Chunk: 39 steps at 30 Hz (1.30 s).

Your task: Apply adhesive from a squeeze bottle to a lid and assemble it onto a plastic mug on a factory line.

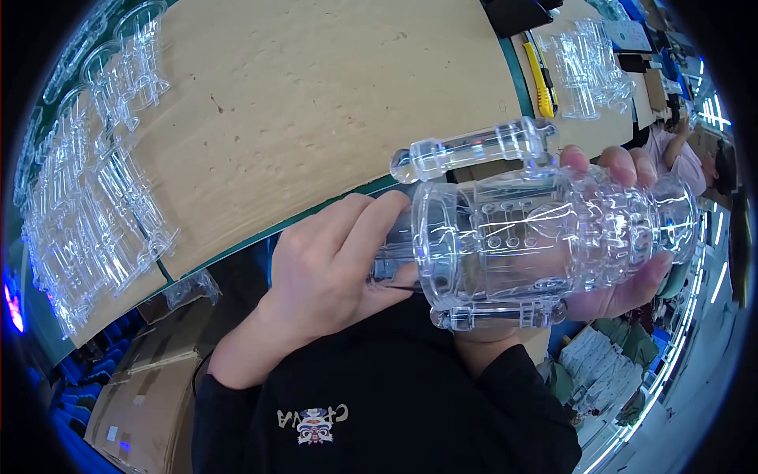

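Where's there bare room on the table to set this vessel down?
The middle of the table, between the left clear parts and the green strip, is bare but for small marks; your left hand and the vessel show at its near edge. Crowded: the left end, and right of the strip, where a cutter and clear pieces lie.

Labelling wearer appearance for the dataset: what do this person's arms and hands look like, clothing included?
Left hand and right hand: both bare, no gloves. No ring or wristband shows on the left; the right is partly hidden. Left sleeve and right sleeve: plain black, leaving bare forearm beyond the cuffs. Black top with a small multicoloured chest print.
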Each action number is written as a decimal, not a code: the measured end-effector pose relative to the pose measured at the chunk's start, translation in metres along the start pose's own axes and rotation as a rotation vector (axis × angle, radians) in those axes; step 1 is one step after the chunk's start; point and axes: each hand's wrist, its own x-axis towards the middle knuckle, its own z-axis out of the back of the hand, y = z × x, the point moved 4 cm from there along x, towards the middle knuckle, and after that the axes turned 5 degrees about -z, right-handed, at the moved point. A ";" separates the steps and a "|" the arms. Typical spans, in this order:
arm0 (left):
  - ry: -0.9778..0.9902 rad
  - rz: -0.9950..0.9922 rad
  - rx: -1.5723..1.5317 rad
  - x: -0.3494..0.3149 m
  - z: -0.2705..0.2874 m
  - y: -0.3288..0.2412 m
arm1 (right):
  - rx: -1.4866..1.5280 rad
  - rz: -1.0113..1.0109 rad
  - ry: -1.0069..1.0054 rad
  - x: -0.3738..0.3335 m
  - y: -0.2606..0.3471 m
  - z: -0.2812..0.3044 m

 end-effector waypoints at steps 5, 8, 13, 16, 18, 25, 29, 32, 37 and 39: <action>-0.014 0.056 -0.068 -0.008 -0.002 0.005 | -0.011 -0.054 -0.067 0.002 -0.007 -0.005; -0.003 0.103 -0.228 -0.003 -0.003 0.004 | -0.166 -0.063 -0.117 0.005 -0.005 -0.010; 0.154 0.295 -1.104 -0.016 -0.021 0.005 | -0.452 0.059 -0.103 0.045 -0.004 -0.008; 0.357 0.459 -1.828 -0.032 -0.030 0.000 | -1.067 0.110 -0.262 0.071 0.007 -0.005; 0.336 0.499 -2.175 -0.031 -0.039 -0.013 | -1.064 -0.047 -0.148 0.080 -0.004 -0.015; 0.317 0.497 -2.575 -0.033 -0.033 -0.020 | -1.120 -0.188 -0.044 0.086 -0.026 -0.018; 0.323 0.519 -2.587 -0.030 -0.032 -0.023 | -0.931 -0.182 -0.046 0.085 -0.028 -0.014; 0.314 0.585 -2.321 -0.029 -0.027 -0.025 | -0.759 -0.178 -0.038 0.084 -0.027 -0.013; 0.226 0.713 -1.580 -0.029 -0.017 -0.025 | -0.637 -0.216 -0.037 0.083 -0.023 -0.017; 0.184 0.765 -1.756 -0.028 -0.017 -0.029 | -0.730 -0.286 -0.059 0.084 -0.023 -0.024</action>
